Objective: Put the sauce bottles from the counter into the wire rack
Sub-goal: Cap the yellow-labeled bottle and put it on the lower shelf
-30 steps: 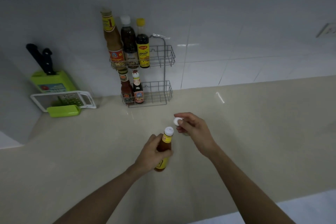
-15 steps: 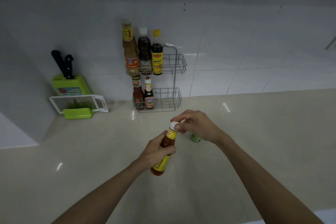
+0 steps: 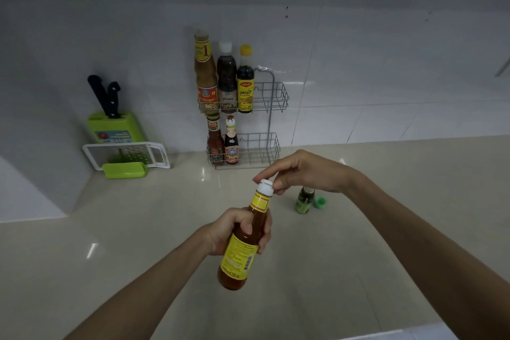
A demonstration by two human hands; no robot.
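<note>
My left hand (image 3: 233, 230) grips a red sauce bottle with a yellow label (image 3: 239, 252) around its shoulder, holding it above the counter and tilted away from me. My right hand (image 3: 306, 171) pinches the bottle's white cap (image 3: 265, 188) with thumb and fingers. Behind the right hand a small green bottle (image 3: 303, 200) stands on the counter without its cap; the green cap (image 3: 320, 202) lies just right of it. The two-tier wire rack (image 3: 271, 107) stands against the wall. Three bottles fill the left of its upper tier, two the left of its lower tier.
A green knife block (image 3: 114, 128) with black-handled knives stands at the back left, with a white and green grater (image 3: 129, 157) lying in front of it. The beige counter (image 3: 400, 201) stretches right, meeting the white tiled wall behind.
My right hand brought the white cap onto the bottle's mouth and now pinches it there. My left hand raised the bottle off the counter, and the view shifted, revealing the small green bottle.
</note>
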